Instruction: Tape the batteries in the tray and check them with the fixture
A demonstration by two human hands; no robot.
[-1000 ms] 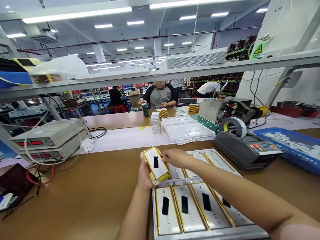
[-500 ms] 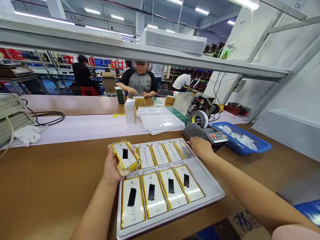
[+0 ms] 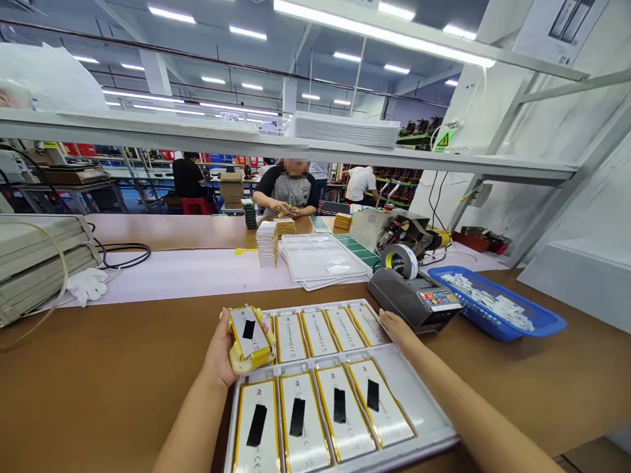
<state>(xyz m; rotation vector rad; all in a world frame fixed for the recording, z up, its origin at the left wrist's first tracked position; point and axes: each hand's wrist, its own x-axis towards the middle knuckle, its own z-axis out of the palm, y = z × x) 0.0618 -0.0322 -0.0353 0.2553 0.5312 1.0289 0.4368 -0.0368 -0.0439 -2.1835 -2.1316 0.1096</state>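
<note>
My left hand [image 3: 223, 351] holds a cream fixture with a flat white battery cell [image 3: 250, 336] in it, yellow-edged and marked with a black strip, above the tray's far left corner. A grey tray [image 3: 428, 410] lies in front of me with several such cells in two rows. Reaching over the tray's far right corner, my right hand [image 3: 396, 326] sits just short of the grey tape dispenser [image 3: 414, 299]; its fingers are together and I see nothing in them.
A blue bin [image 3: 497, 310] of white pieces stands right of the dispenser. Stacked clear trays [image 3: 323, 260] and cell piles sit on the white strip behind. Grey instruments [image 3: 37, 259] and a white glove [image 3: 89, 287] are at the left. A person works across the bench.
My right hand left the held cell and swung right to the tape dispenser. The view turned right and the left hand kept hold of the fixture.
</note>
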